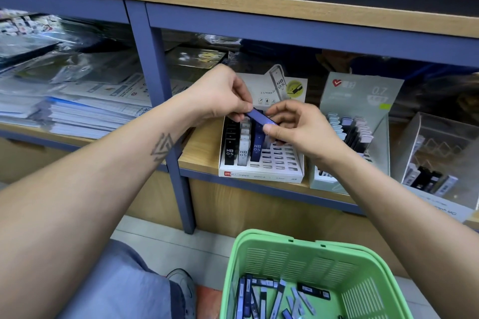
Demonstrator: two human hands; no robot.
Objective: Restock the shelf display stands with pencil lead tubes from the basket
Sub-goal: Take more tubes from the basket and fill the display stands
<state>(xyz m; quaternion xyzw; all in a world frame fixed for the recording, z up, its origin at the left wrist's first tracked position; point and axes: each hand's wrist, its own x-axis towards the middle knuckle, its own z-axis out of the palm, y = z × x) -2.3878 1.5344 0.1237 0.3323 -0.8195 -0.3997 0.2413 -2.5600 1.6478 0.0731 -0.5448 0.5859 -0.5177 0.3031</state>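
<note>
On the shelf (199,155) I log a white display stand (260,163): black, white and blue HB 0.5 tubes fill its left rows, its right slots empty. Above it, my left hand (220,93) and right hand (298,127) each pinch an end of one blue lead tube (260,116). Next right, a grey 0.7 stand (355,134), part filled. Below, a green basket (305,264) holds loose tubes (274,298).

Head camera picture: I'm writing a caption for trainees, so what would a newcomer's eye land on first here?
Both hands meet mid-frame, the left hand and right hand pinching one blue lead tube above the white display stand on the shelf. Its left columns hold tubes; many right slots are empty. Below, the green basket holds loose tubes.
</note>
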